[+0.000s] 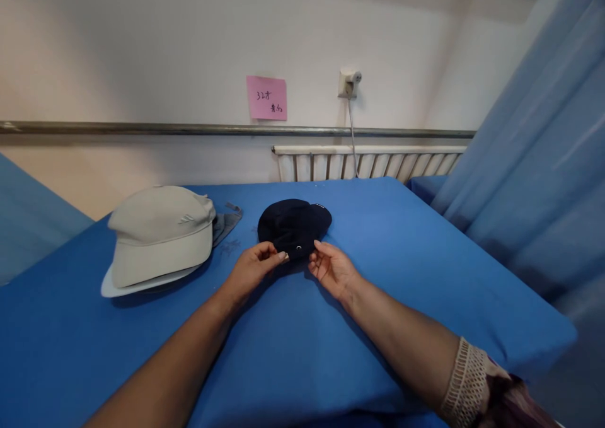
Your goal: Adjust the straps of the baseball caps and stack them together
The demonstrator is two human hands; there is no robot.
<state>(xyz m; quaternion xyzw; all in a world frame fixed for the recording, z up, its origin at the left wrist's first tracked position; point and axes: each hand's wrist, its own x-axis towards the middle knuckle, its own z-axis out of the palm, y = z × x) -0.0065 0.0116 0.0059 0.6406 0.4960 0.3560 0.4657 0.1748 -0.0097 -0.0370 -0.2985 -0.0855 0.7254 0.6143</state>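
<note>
A dark navy cap (293,225) lies on the blue cloth-covered table (378,277) in the middle of the view. My left hand (253,269) pinches the cap's near edge with thumb and fingers closed. At the same edge, a little to the right, my right hand (332,268) grips the cap with curled fingers. Both hands rest low on the cloth.
A beige cap (158,232) sits on a stack of other caps at the left, with a grey one (225,223) showing behind. A white radiator (363,163), a wall rail, a pink note (266,98) and a socket with cord are behind. Blue curtains (534,163) hang at right.
</note>
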